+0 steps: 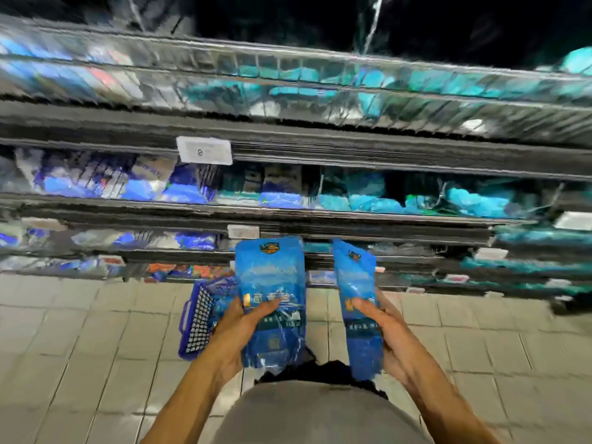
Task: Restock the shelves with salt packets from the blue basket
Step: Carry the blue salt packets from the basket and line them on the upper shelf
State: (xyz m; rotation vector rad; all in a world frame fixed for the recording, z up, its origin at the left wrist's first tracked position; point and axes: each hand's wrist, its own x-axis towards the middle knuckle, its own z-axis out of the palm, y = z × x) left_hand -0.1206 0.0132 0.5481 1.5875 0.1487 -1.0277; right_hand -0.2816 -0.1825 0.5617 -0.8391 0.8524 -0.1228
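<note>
While you're standing at the dark, blurred store shelves (352, 149), your left hand (246, 325) is gripping one glossy blue plastic salt packet (270, 283), thumb curled over its front. Your right hand (381, 331) is gripping a second blue salt packet (355, 277) the same way. The blue perforated plastic basket (197, 318) is sitting on the tiled floor (80, 347), just left of your left hand.

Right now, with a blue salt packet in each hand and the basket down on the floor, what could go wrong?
1. Each glossy packet is held near its lower half, one by the left hand and one by the right hand, so the tall tops could flop or slip.
2. The blue basket sits on the tiled floor close to the feet; stepping toward the shelves could kick it.
3. The picture is blurred, so misjudging the shelf gap seems possible.
</note>
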